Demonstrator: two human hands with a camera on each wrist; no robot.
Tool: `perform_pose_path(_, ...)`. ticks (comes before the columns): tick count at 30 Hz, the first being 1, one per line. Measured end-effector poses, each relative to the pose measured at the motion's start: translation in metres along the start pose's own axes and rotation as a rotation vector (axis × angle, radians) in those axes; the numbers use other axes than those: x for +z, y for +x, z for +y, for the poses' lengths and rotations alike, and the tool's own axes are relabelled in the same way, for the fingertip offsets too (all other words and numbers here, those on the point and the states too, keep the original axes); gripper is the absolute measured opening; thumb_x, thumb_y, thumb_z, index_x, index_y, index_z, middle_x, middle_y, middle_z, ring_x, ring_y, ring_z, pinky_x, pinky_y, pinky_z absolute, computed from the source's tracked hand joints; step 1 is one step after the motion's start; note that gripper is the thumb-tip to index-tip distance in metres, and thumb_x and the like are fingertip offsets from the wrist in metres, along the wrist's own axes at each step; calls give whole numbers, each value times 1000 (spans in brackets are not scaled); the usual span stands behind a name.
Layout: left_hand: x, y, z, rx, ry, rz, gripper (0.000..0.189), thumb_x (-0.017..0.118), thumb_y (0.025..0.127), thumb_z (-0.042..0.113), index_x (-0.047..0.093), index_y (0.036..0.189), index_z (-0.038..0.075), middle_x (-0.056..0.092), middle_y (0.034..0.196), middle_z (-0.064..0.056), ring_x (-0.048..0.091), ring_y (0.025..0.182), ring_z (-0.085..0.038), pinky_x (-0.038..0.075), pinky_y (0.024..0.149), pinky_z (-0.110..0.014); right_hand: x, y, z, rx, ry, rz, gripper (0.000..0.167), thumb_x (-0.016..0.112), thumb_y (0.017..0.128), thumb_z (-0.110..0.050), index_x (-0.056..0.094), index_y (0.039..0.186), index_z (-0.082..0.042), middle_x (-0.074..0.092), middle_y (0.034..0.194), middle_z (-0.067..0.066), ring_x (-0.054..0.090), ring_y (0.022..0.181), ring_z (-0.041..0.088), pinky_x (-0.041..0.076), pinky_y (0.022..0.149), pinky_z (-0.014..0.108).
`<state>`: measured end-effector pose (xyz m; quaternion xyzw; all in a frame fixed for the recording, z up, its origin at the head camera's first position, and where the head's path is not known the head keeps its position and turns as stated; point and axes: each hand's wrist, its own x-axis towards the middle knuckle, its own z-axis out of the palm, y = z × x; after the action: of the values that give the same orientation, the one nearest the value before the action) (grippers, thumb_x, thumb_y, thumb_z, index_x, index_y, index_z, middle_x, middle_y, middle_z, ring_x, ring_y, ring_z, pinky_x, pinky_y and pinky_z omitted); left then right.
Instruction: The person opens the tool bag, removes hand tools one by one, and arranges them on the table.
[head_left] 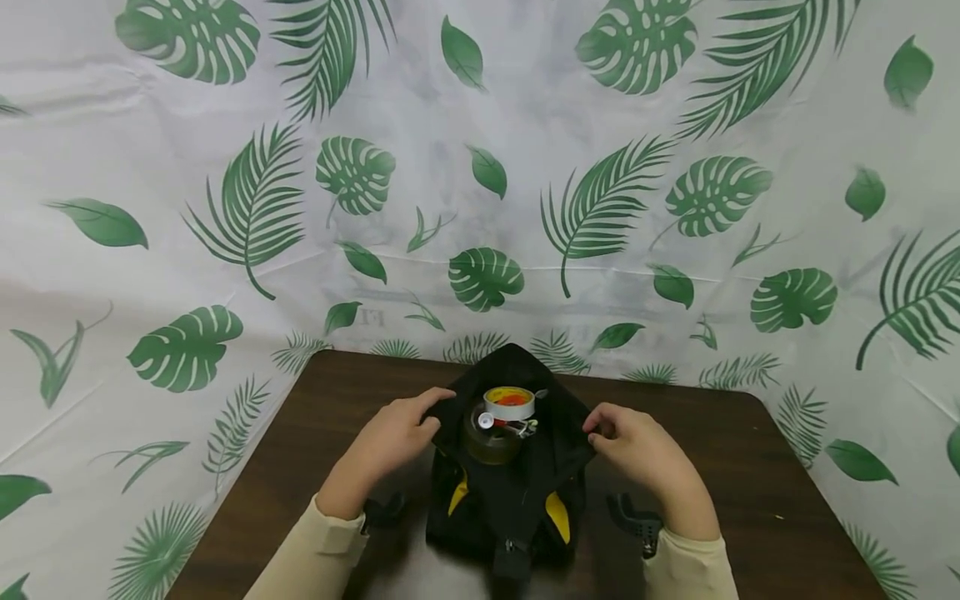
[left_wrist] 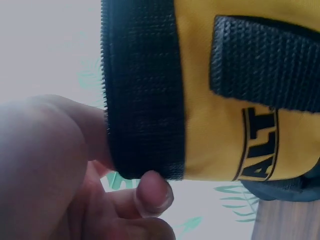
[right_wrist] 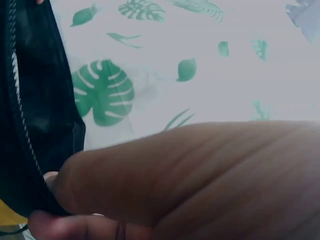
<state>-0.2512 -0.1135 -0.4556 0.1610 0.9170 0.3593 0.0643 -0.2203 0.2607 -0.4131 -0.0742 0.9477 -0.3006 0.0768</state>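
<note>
A black and yellow tool bag [head_left: 480, 504] stands on the table with its zippered mouth spread wide. My left hand [head_left: 393, 432] pinches the left corner of the mouth; in the left wrist view, a fingertip [left_wrist: 154, 192] meets the bag's black zipper border [left_wrist: 145, 100]. At the opposite corner, my right hand [head_left: 641, 446] pinches the rim between thumb and fingers. Inside the mouth show a white-rimmed roll of tape [head_left: 510, 408] with an orange and yellow centre, a larger brownish tape roll [head_left: 491, 450], and small metal and white pieces [head_left: 525, 428], too small to identify.
The dark wooden table [head_left: 720, 467] extends to both sides of the bag. Behind it hangs a white cloth [head_left: 420, 108] printed with green leaves. A black strap with a buckle [head_left: 512, 550] hangs down the bag's near side. Dark wrist bands [head_left: 637, 525] sit near both cuffs.
</note>
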Motion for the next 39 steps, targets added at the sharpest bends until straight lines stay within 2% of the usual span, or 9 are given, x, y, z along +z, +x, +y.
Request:
perform_pose_path(11,-10,2,-5,-80,-18,42,52,46,113,20,52,161,38,40,57,3,31,46,-16,33,49,-32,-12,0,10,47,-9,33,24,70,106,-19,76,128,-11,62,90,5,52,71,21,42,65,36)
perform_pose_path(18,-9,0,-4,-73,-20,5,54,48,112,20,49,163,37,44,60,0,35,49,-18,38,51,-34,-12,0,6,12,4,22,24,70,107,-20,76,128,-11,62,88,4,51,68,20,42,63,36)
perform_pose_path(20,-6,2,-3,-43,-3,17,52,51,113,23,50,163,35,63,77,1,53,59,-20,50,60,-40,-11,-1,3,1,0,23,24,70,107,-21,76,128,-12,61,87,4,50,66,19,41,62,35)
perform_pose_path(22,-3,3,-3,-15,11,33,50,54,114,29,50,164,33,76,111,-2,72,89,-25,60,83,-49,-9,0,1,-10,-6,33,22,70,107,-21,76,128,-13,61,86,3,50,65,19,41,61,34)
perform_pose_path(23,-2,4,-2,-8,21,43,50,55,115,34,50,164,32,74,129,-5,73,107,-28,60,95,-54,-8,0,1,-15,-10,42,21,70,107,-20,75,127,-13,61,85,3,50,64,19,41,61,33)
perform_pose_path(25,0,5,-1,6,26,46,54,57,114,46,49,165,30,64,149,-7,70,119,-31,57,100,-55,-7,0,-2,-31,-20,64,20,70,107,-20,75,126,-15,60,83,2,50,63,18,41,60,32)
perform_pose_path(29,4,7,0,9,20,44,64,59,110,58,48,166,28,56,122,-9,60,88,-25,51,79,-45,-1,2,-8,-67,-39,113,19,69,107,-17,74,125,-15,58,79,2,49,59,18,40,56,31)
perform_pose_path(35,10,10,-3,109,-30,-16,62,59,110,21,42,169,25,54,128,-8,55,102,-22,47,90,-44,11,1,-28,-101,-24,224,14,68,109,-22,74,121,-19,58,78,-1,49,58,17,42,56,30)
perform_pose_path(39,13,9,-4,101,-50,-71,69,52,108,13,34,173,26,49,158,-15,53,141,-33,47,117,-55,17,-4,-45,-138,89,270,9,70,109,-29,75,115,-23,62,81,-1,53,63,20,45,58,31)
